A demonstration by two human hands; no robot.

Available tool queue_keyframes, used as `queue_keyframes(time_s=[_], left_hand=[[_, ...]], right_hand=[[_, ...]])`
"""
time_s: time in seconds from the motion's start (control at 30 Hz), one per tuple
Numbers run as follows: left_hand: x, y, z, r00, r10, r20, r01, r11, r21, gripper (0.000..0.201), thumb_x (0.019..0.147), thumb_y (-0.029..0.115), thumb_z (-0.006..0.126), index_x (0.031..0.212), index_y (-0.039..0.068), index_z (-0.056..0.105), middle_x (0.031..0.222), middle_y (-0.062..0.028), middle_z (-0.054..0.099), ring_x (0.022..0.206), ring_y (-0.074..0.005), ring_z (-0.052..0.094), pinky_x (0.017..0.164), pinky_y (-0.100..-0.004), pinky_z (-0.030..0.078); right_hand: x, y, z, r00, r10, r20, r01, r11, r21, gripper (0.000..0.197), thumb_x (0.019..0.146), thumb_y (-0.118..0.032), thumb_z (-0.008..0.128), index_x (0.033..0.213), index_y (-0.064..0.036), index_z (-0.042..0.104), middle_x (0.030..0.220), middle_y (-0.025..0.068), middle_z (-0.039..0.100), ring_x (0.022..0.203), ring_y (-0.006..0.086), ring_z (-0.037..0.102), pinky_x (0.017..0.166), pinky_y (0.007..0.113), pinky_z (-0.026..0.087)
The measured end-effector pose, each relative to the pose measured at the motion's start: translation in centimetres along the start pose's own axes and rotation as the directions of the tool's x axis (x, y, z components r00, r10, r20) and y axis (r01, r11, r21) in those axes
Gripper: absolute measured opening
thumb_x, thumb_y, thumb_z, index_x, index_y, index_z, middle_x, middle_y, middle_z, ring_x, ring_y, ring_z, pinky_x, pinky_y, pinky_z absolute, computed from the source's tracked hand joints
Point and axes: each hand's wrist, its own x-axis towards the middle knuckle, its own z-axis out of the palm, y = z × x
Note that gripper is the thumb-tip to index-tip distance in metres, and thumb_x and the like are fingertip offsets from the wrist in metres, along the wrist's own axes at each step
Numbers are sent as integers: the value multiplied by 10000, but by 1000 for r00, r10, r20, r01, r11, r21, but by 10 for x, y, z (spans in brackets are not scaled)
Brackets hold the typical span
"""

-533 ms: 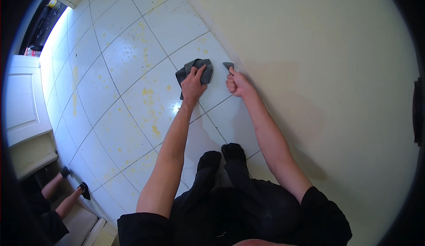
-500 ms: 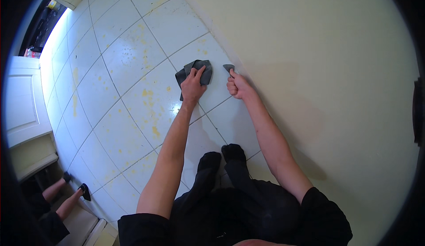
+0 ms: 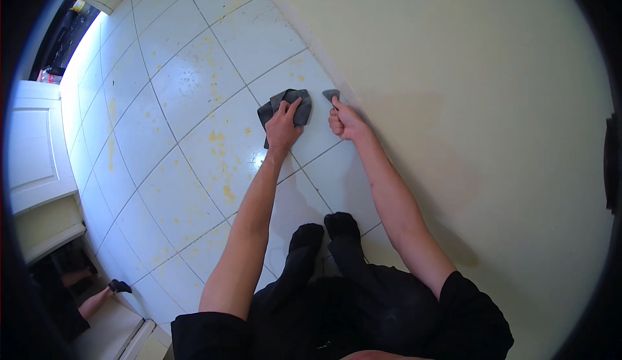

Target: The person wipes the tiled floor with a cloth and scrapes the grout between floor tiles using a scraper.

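A crumpled dark grey cloth [image 3: 297, 115] lies on the white tiled floor [image 3: 170, 58]. My left hand [image 3: 282, 127] is closed on it, with a couple of fingers pressed along its top. To the right, close to the base of the wall, my right hand [image 3: 346, 121] is wrapped round a small scraper [image 3: 331, 94]. Its flared dark grey blade points away from me, and the fist hides its handle. A short strip of tile separates blade and cloth.
Yellow spots [image 3: 217, 138] are scattered over the tiles, mostly left of the cloth. A cream wall [image 3: 466, 101] borders the floor on the right. My black-socked feet [image 3: 342, 224] are nearby. At the lower left, another person's leg [image 3: 96, 303] shows by a white door [image 3: 40, 146].
My right hand has shifted slightly left with the scraper, whose blade is turned flatter into view. The left hand and cloth stay put. The other person's legs at lower left have moved.
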Motion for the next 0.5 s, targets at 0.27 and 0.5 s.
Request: queue_keyframes(time_s=[0.27,0.5], left_hand=[[-4,-5,-1,1000,11,-18,-12,1000,-6,696,636,72,720,1306,223,607,1011,-32,572,908,-247,661,747,-380,559],[-2,-9,-2,1000,4,-13,-4,1000,16,703,625,78,728,1303,220,610,1014,-33,572,907,-246,661,747,-383,559]], right_hand=[[-4,3,5,998,53,-47,-52,998,28,536,1027,-589,394,675,-201,279,520,-94,157,378,59,112,336,256,68],[-1,10,3,1000,2,-18,-2,1000,13,537,1019,-594,419,683,-194,292,519,-87,166,383,66,127,353,254,77]])
